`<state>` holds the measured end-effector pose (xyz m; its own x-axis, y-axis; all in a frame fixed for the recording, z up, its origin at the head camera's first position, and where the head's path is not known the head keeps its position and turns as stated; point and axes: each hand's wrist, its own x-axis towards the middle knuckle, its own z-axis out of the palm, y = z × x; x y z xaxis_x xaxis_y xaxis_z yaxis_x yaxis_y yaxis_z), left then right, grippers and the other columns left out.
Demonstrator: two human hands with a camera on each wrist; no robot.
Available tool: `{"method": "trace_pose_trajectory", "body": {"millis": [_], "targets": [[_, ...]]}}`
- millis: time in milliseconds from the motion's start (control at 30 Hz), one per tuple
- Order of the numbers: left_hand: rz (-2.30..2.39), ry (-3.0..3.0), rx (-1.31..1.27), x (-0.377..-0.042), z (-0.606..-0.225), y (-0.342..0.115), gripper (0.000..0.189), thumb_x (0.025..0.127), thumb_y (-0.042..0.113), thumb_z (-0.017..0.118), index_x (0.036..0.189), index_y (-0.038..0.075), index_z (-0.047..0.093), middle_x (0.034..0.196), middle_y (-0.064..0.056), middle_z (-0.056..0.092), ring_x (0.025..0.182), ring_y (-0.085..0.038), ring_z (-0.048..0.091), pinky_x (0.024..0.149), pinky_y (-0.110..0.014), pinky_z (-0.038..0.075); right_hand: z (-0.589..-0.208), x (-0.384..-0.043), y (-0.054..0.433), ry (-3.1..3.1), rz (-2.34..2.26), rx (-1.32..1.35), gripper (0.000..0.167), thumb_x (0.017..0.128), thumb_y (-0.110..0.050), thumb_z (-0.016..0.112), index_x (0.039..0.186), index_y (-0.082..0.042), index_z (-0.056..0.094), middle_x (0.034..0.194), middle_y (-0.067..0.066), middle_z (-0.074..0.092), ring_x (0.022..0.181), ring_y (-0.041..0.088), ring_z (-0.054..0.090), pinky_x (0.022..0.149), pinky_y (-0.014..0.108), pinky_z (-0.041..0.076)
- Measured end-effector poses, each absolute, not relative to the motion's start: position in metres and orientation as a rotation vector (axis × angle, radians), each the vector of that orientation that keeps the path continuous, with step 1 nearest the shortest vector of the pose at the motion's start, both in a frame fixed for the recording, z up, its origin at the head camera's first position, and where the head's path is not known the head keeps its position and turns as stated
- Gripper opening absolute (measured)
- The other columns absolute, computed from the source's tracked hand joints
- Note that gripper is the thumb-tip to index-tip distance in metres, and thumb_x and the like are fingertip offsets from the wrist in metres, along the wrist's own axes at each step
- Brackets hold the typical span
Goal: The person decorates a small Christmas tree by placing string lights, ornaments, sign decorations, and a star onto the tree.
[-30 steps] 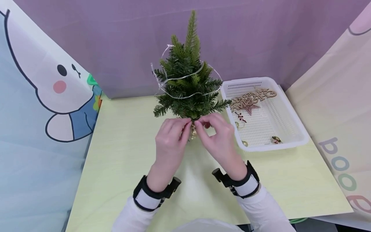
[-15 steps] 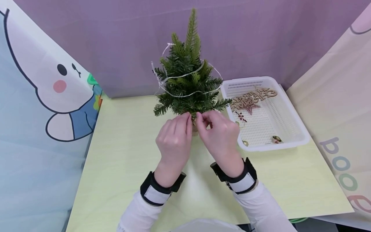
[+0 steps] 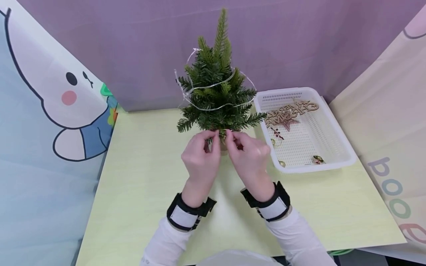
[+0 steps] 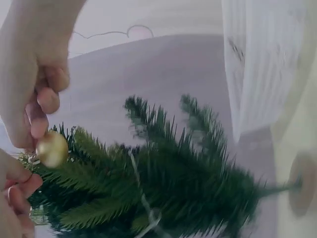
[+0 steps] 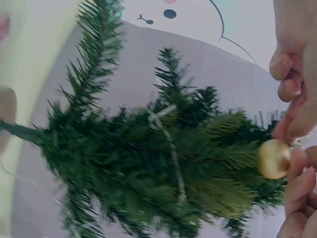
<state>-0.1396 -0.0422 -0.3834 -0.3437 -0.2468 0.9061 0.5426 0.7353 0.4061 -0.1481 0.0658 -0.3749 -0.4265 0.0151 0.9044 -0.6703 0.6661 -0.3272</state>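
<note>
A pale yellow table [image 3: 139, 166] carries an artificial Christmas tree [image 3: 216, 85] at centre and a white plastic basket [image 3: 313, 169] at right.

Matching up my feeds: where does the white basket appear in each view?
Head: the white basket sits right of centre.
Left wrist: the white basket is at upper right.
Right wrist: not in view.
Shared landmark: the green tree, upright in head, sideways in both wrist pictures.

Letters “oo” [image 3: 396, 197] on right-hand curtain [image 3: 372, 114]
</note>
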Motion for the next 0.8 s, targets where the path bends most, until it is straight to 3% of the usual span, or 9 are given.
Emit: {"method": "trace_pose_trajectory", "body": {"millis": [167,367,500,633,800], "targets": [[-1.278,-1.631,-0.179,-0.142,-0.387,-0.038,0.013,0.082,0.002,0.069,0.079,-0.003,0.057,0.066,-0.012,0.064,0.047,-0.015,0.049,0.044,-0.02,0.041,-0.39,-0.159,0.061,-1.725,1.19,0.552,0.013,0.079,-0.003,0.07,0.068,0.005,0.069,0.053,0.012,0.063,0.04,0.019,0.056,0.04,0.024,0.045],[-1.522,-1.565,-0.082,-0.143,-0.388,-0.031,0.015,0.083,0.002,0.068,0.081,-0.006,0.055,0.072,-0.015,0.063,0.06,-0.013,0.054,0.056,-0.024,0.046,-0.405,-0.164,0.053,-1.648,1.69,0.528,0.017,0.085,0.001,0.064,0.071,0.01,0.061,0.051,0.016,0.058,0.042,0.008,0.051,0.037,0.017,0.04],[-1.594,-1.55,-0.044,-0.144,-0.392,-0.029,0.017,0.084,0.003,0.067,0.082,-0.008,0.054,0.078,-0.016,0.06,0.071,-0.014,0.057,0.066,-0.03,0.047,-0.404,-0.162,0.05,-1.696,1.919,0.451,0.021,0.091,-0.002,0.056,0.073,0.009,0.053,0.05,0.005,0.054,0.041,0.006,0.047,0.035,0.02,0.038],[-1.568,-1.561,-0.06,-0.144,-0.395,-0.028,0.016,0.084,0.002,0.067,0.083,-0.007,0.054,0.08,-0.016,0.061,0.076,-0.02,0.061,0.073,-0.033,0.051,-0.405,-0.163,0.051,-1.744,1.954,0.443,0.021,0.093,-0.002,0.053,0.075,0.008,0.051,0.051,-0.001,0.052,0.04,0.007,0.046,0.035,0.021,0.038],[-1.354,-1.643,-0.121,-0.146,-0.401,-0.033,0.015,0.085,0.002,0.066,0.088,-0.005,0.054,0.082,-0.015,0.064,0.076,-0.024,0.065,0.073,-0.032,0.054,-0.407,-0.166,0.057,-1.838,1.731,0.555,0.014,0.091,0.0,0.057,0.079,0.006,0.056,0.053,0.011,0.054,0.043,0.009,0.046,0.037,0.019,0.037]]}}
